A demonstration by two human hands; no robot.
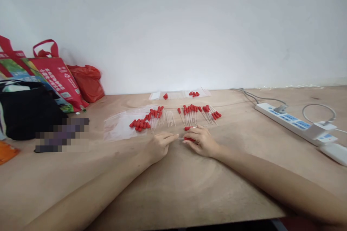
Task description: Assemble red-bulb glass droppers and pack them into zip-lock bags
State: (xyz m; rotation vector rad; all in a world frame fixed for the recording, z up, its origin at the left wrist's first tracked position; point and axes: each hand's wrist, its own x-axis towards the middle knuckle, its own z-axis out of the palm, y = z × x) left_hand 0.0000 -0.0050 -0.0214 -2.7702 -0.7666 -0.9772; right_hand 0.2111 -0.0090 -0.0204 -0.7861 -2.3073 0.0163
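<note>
My left hand pinches the clear glass end of a dropper at the middle of the wooden table. My right hand is closed around that dropper's red rubber bulb, the two hands almost touching. Just beyond them lie rows of droppers with red bulbs, a heap of loose red bulbs and several bare glass tubes. A clear plastic bag lies flat to the left of the heap.
More clear bags with a few red bulbs lie by the wall. A white power strip with cables runs along the right. At the left stand a black bag, a printed red tote and a red plastic bag.
</note>
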